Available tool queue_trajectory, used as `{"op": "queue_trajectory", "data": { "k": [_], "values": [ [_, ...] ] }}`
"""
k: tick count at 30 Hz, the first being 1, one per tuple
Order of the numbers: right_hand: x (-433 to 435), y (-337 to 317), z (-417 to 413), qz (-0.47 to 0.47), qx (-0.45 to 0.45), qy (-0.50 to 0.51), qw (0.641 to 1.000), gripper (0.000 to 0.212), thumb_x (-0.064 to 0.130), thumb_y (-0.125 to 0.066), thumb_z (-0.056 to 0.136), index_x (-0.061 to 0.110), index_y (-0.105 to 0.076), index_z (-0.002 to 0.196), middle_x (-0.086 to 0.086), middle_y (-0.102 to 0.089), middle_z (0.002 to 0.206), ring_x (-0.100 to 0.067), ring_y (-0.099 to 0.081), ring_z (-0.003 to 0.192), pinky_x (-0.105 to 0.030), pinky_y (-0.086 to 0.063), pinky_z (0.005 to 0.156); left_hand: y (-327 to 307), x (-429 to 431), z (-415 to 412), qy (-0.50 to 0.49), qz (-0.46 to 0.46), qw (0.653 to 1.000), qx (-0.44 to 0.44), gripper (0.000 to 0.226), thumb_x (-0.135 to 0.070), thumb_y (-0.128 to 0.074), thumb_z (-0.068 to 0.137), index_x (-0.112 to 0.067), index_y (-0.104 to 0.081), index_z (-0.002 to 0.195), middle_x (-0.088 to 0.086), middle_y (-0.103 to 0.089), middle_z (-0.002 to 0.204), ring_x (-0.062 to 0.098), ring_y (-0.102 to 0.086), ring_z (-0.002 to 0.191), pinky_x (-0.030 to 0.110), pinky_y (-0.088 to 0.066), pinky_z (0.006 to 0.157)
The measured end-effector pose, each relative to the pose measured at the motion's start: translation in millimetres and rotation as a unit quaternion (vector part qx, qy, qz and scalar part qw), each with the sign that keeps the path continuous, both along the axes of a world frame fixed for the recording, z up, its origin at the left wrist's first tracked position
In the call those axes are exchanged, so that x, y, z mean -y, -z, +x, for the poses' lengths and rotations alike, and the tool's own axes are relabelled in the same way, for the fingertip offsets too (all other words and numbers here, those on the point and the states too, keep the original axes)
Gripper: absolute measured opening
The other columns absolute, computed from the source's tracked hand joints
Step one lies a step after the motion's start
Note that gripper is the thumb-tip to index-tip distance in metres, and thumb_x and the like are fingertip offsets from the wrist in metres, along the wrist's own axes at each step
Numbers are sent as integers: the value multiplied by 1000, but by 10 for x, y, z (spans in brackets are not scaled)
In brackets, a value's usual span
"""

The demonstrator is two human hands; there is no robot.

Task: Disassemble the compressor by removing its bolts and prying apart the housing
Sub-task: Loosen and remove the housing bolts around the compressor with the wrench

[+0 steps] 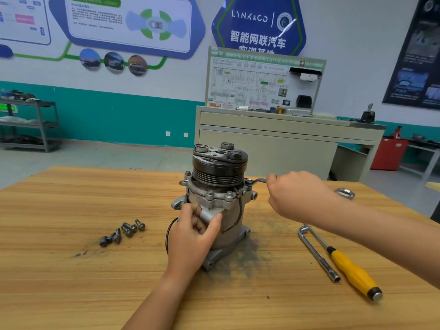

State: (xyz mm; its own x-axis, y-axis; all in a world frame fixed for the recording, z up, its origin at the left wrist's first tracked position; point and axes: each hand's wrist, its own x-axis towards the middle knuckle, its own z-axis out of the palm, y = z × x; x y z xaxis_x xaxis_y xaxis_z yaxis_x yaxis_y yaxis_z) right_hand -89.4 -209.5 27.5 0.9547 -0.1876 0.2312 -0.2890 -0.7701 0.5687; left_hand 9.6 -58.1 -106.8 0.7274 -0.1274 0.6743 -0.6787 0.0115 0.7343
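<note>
Head: LYNK&CO sign (258, 25) behind compressor (219, 186); right hand (300, 194) seemingly grips wrench (258, 180).

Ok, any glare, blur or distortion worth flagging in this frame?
Head view: wide-angle distortion leans the metal rack at the left edge; a glare streak crosses the Lynk & Co sign; wall posters soft; compressor, wrench, left hand and right hand fairly sharp; light even, shadows faint.

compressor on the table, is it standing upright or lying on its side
Upright: the compressor stands on its end on the wooden table, grooved pulley on top, while the left hand grips its body.
</note>
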Motion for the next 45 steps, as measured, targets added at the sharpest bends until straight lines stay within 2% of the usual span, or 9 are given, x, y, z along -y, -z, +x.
{"op": "queue_trajectory", "data": {
  "k": [3,6,11,16,20,23,33,41,45],
  "values": [
    [235,-80,62,-55,-6,-30,998,17,13,-34,95,11,-48,105,3,-25,61,-12,-25,48,-24,-21,43,11,1,-4,3,9,1000,2,24,-36,-66,74,-27,-44,78,-5,-47,49,7,-46,47,20,-32,45],
    [465,-101,207,-77,-9,-50,996,23,7,-39,93,11,-46,115,1,-43,73,-16,-46,61,-24,-27,46,0,-2,1,1,18,1000,6,26,-29,-69,76,-26,-44,78,-6,-48,49,7,-48,49,22,-33,45],
    [617,37,571,-83,103,-159,978,29,-3,-60,81,2,-59,110,-15,-66,105,-27,-62,97,-38,-47,90,-14,-17,12,4,32,999,15,25,-29,-70,76,-23,-46,78,-6,-48,49,7,-48,49,18,-32,45],
    [461,177,782,-4,228,-263,938,31,-11,-82,48,-3,-71,76,-16,-71,78,-31,-70,74,-46,-55,68,-18,-27,10,7,29,999,19,24,-31,-69,76,-24,-46,77,-7,-47,49,6,-47,48,17,-32,44],
    [481,117,659,74,283,-245,924,16,-10,-74,66,-4,-67,78,-19,-67,70,-32,-67,63,-40,-53,60,2,-28,21,5,30,999,18,25,-25,-73,78,-22,-47,78,-3,-49,51,8,-47,49,23,-35,47],
    [488,77,420,183,342,-129,913,21,18,-41,98,1,-54,102,-9,-56,67,-29,-55,58,-32,-36,51,6,-17,27,-2,28,999,23,26,-25,-73,77,-23,-46,77,-5,-48,50,7,-47,50,18,-33,46],
    [169,232,-113,91,101,12,991,21,24,-33,100,18,-45,116,7,-36,57,-11,-38,49,-26,-34,43,10,-12,32,-9,22,1000,12,26,-31,-71,76,-23,-46,78,-7,-47,49,7,-47,49,16,-33,47],
    [-182,-11,-51,-116,-53,18,992,40,-2,-41,91,2,-40,131,1,-28,60,-16,-41,52,-26,-18,38,8,-4,30,-4,19,1000,7,25,-34,-68,74,-23,-46,79,-9,-45,50,7,-45,49,16,-32,47],
    [-173,-93,-76,-138,-86,26,986,33,12,-36,97,3,-42,128,-1,-29,60,-15,-29,45,-25,-20,38,6,-6,30,0,18,1000,5,26,-40,-65,72,-23,-46,78,-8,-47,50,8,-46,48,17,-32,47]
  ]
}}
